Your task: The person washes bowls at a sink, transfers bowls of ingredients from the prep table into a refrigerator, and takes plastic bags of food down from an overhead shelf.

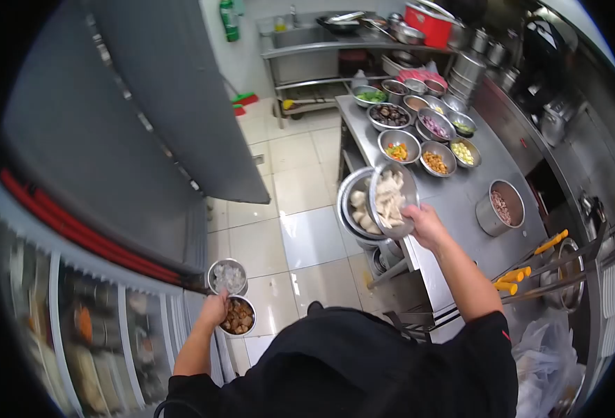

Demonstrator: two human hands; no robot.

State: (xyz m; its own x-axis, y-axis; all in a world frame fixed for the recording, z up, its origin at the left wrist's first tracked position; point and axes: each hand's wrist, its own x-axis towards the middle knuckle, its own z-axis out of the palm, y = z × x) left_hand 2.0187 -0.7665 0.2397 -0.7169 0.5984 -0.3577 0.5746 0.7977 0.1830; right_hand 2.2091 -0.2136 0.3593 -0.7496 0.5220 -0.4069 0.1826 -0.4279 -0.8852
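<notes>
My left hand (215, 308), low beside the refrigerator, is closed on the rims of two metal pots. The pot of brown chunks (241, 335) is nearer me; just beyond it is the pot of clear, ice-like pieces (247, 284). My right hand (426, 226) grips the rim of a metal bowl (410, 187) of pale strips at the table's left edge. This bowl is tilted and overlaps another metal bowl (341, 202) holding whitish lumps. Whether the two bowls touch, and what supports the lower one, I cannot tell.
A large grey door (161, 90) stands open on my left, above refrigerator shelves (98, 348). Several bowls of cut ingredients (433, 127) cover the steel table's (454, 191) far end. A deep pot of meat (487, 216) and orange-handled tools (513, 279) are at right.
</notes>
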